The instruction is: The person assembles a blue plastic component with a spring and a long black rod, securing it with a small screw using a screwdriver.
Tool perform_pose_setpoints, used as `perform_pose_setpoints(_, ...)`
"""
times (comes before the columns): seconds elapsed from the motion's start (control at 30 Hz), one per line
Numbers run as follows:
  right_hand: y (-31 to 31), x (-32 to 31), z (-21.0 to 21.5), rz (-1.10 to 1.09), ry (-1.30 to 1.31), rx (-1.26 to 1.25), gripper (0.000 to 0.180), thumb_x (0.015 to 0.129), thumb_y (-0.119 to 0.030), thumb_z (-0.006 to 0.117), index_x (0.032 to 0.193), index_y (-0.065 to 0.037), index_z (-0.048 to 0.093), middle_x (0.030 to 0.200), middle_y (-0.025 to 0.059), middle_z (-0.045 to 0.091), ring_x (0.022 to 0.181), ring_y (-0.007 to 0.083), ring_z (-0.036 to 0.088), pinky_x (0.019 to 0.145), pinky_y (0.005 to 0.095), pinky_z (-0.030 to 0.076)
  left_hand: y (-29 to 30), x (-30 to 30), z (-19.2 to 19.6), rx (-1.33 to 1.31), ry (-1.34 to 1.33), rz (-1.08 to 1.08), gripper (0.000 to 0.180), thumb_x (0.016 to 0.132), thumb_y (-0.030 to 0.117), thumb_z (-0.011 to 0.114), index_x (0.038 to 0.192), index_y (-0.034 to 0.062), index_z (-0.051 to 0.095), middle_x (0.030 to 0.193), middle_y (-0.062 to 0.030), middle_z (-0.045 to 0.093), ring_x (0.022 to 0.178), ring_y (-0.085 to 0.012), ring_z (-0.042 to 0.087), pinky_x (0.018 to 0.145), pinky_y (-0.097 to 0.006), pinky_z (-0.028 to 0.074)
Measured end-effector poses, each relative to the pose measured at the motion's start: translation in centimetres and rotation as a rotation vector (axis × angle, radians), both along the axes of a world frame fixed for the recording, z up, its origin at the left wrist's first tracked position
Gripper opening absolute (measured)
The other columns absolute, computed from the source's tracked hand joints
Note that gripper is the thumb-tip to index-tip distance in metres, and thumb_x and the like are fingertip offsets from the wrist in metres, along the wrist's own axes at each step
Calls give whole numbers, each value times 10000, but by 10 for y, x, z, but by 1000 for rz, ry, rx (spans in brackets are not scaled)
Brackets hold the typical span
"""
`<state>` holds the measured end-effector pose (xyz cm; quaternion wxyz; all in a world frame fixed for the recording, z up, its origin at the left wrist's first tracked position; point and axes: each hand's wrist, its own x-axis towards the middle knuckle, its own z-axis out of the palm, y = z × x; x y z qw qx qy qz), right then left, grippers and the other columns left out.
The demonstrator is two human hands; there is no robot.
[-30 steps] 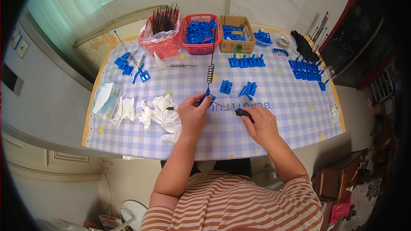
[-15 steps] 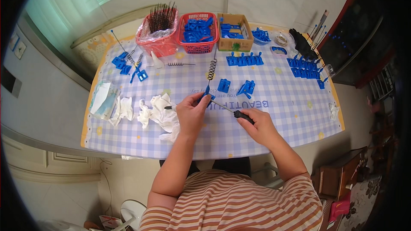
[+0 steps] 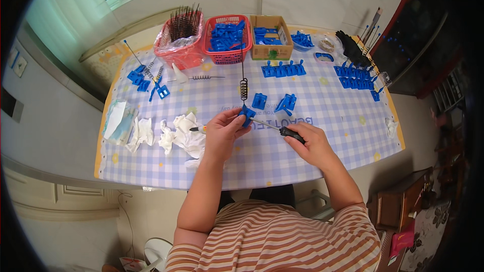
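My left hand [image 3: 225,129] pinches a blue plastic clip part [image 3: 247,113] above the table. From that part a black coiled spring wire [image 3: 244,90] stands nearly upright. My right hand [image 3: 311,146] is closed around the black handle of a screwdriver [image 3: 291,134]. Its metal shaft points left and its end meets the blue part; the exact tip is too small to make out. Just beyond my hands lie two more blue parts, a flat one [image 3: 259,101] and one with lever pieces [image 3: 286,103]. A dark-tipped pen-like thing [image 3: 195,129] is partly hidden by my left hand.
Along the back stand a red bin of black wires [image 3: 184,60], a red basket of blue parts [image 3: 229,57] and a cardboard box [image 3: 272,52]. Rows of blue clips [image 3: 283,69] lie nearby, with more [image 3: 355,81] at right. Crumpled tissues [image 3: 189,138] lie left.
The blue part has turned in my left hand, and its spring wire has swung from leaning right to nearly upright. My right hand, with the screwdriver, has shifted slightly right.
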<state>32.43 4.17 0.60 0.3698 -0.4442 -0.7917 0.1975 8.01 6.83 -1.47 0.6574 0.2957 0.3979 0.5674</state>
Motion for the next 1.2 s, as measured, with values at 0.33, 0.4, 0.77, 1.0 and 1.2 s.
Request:
perform_pose_setpoints(0.33,-7,-10,0,-47,-213,375,235,809,-145,718,994,-27,633,719,93,580,600,274,580,540,378,468,-1,7,-5,1,68,69,314,897,66,673,1176,-68,619,1039,-112,682,898,-160,667,803,-301,583)
perform_pose_setpoints(0.4,-13,-12,0,-61,-202,241,238,811,-109,715,1010,-2,640,733,120,593,629,301,589,556,363,468,-1,7,-6,5,90,81,310,897,69,675,1170,-69,624,1035,-114,684,885,-157,669,792,-291,584)
perform_pose_setpoints(0.77,-12,-1,6,5,60,-381,234,923,-201,622,1018,7,673,705,75,603,620,150,565,571,283,446,-3,14,-15,141,212,144,272,918,62,642,1144,-89,635,968,-119,700,814,-131,667,752,-251,580)
perform_pose_setpoints(1.0,-2,8,-2,20,297,-795,252,945,-242,604,960,-4,686,645,-20,542,599,62,490,547,227,396,-5,15,-17,156,243,141,276,913,68,646,1143,-84,643,959,-118,705,811,-127,667,743,-252,572)
perform_pose_setpoints(1.2,4,9,4,54,405,-1001,260,960,-239,582,964,-2,689,647,-11,535,580,58,464,512,208,349,-6,16,-17,147,254,140,280,910,67,647,1147,-83,643,960,-109,708,811,-124,666,744,-254,569)
